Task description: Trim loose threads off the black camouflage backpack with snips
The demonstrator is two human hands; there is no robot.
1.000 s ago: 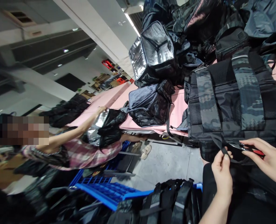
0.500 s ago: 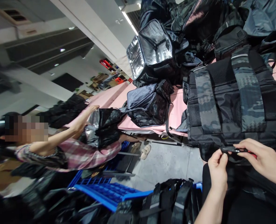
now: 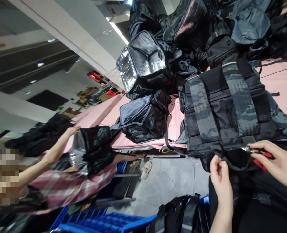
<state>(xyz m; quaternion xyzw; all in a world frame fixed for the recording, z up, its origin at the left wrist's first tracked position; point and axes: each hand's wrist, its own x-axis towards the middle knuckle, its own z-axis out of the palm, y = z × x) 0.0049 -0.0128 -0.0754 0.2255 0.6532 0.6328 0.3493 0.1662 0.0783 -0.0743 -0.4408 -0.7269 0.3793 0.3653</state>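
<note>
A dark camouflage backpack lies on the pink table with its straps facing me. My left hand is closed in a pinch at the bag's lower edge, on a strap end or thread I cannot make out. My right hand grips small red-handled snips whose metal tips point left toward the bag's bottom edge, close to my left hand.
More dark bags and silver-lined cooler bags are heaped at the back of the table. A person in a plaid shirt at the left handles a black bag. Blue crates and strapped bags stand on the floor below.
The view has swung, shifting everything left and down. My left hand has let go of the strap loop and moved lower; my right hand with the snips stays at the bag's bottom edge.
</note>
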